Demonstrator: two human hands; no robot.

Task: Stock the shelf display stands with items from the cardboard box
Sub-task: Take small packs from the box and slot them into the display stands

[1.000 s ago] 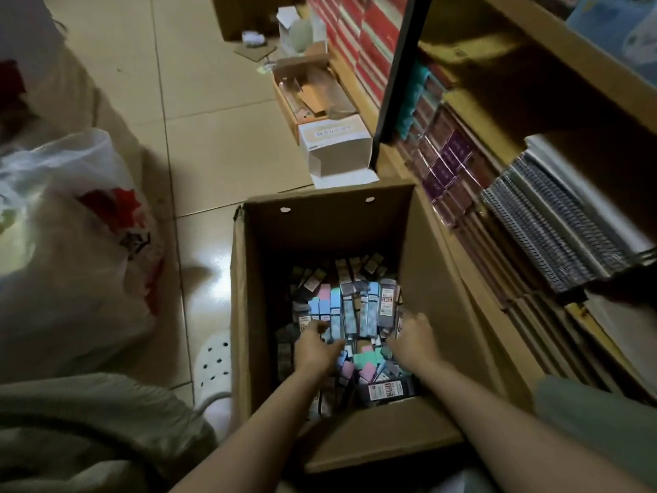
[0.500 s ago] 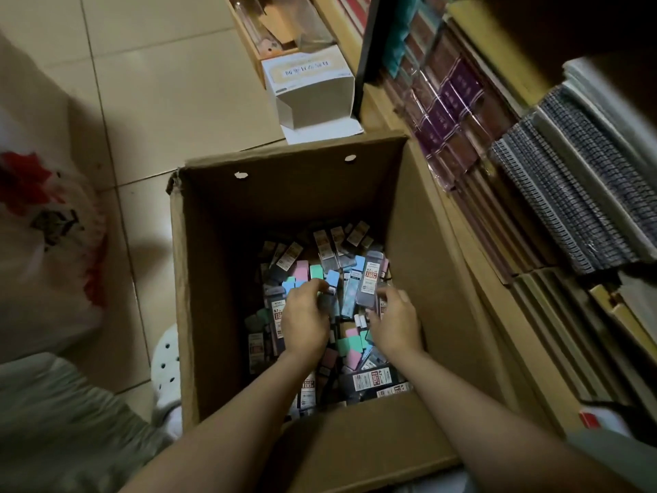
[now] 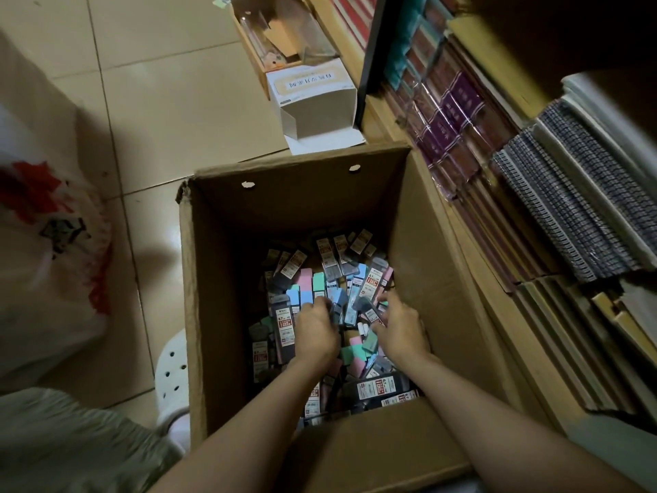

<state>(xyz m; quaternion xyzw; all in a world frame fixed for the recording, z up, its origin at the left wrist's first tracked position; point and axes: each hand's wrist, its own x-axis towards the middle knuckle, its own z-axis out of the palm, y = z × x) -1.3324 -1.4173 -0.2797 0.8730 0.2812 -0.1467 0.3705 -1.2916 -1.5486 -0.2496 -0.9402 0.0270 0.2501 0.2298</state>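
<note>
Far to the left of both hands, a white plastic bag (image 3: 46, 265) with red print is slumping on the tiled floor (image 3: 160, 112), and a white perforated shoe (image 3: 172, 377) is showing just outside the cardboard box (image 3: 213, 314). Inside the box, the left hand (image 3: 315, 332) is reaching down into a loose heap of small packs (image 3: 320, 279), its fingers curling over blue and grey ones at its fingertips; whether it is actually gripping one cannot be told. Pink, green and blue packs are lying just beyond its fingertips, dark labelled ones to its left. Just right of it, the right hand (image 3: 400, 330) is lying in the same heap, fingers bent around a dark pack; a firm hold is not clear. Beyond both hands, outside the far box wall, a small white carton (image 3: 316, 101) is sitting on the floor. Right of the right hand, past the box wall, shelves (image 3: 490, 350) are holding purple packets (image 3: 458, 112) and spiral notebooks (image 3: 569, 201).
</note>
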